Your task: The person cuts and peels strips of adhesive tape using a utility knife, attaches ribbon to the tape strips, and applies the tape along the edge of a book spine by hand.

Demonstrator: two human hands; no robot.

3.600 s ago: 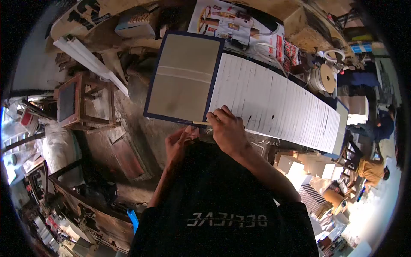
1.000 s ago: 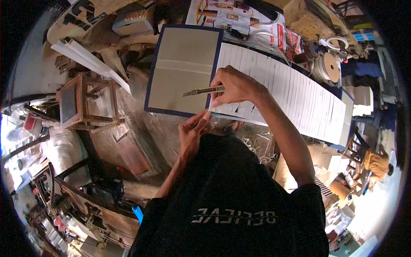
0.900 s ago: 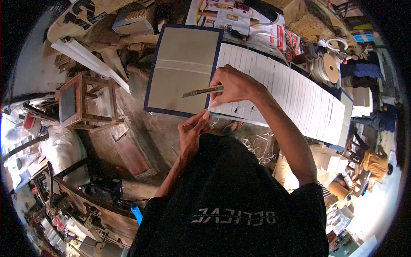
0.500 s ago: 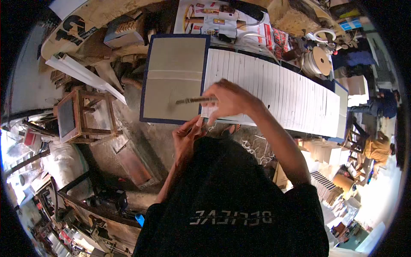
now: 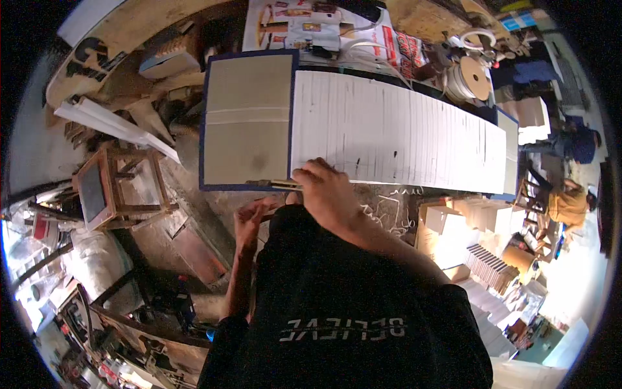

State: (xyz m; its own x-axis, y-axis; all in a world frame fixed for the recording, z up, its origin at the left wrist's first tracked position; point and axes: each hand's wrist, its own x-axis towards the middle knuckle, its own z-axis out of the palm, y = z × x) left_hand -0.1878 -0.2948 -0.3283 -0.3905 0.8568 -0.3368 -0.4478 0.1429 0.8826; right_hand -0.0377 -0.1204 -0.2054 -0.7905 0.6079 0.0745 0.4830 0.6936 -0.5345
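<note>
A long row of white page blocks lies edge to edge, with thin dark lines between them. At its left end is a beige board with a navy border; a similar board shows at the right end. My right hand is at the near left corner of the row, fingers closed around a slim tool with a dark tip and yellowish body. The tool lies along the near edge of the left board; its kind is unclear. Below that edge, my left hand has its fingers bent together, and their contents are hidden.
White cord scraps lie on the floor below the row. A spool stands behind the right part. A wooden stool is at the left, stacked books at the lower right. A person in yellow sits far right.
My right hand has come down from over the page blocks to their near edge, bringing the tool along the board's edge. My left hand has moved left and slightly down. The view has shifted.
</note>
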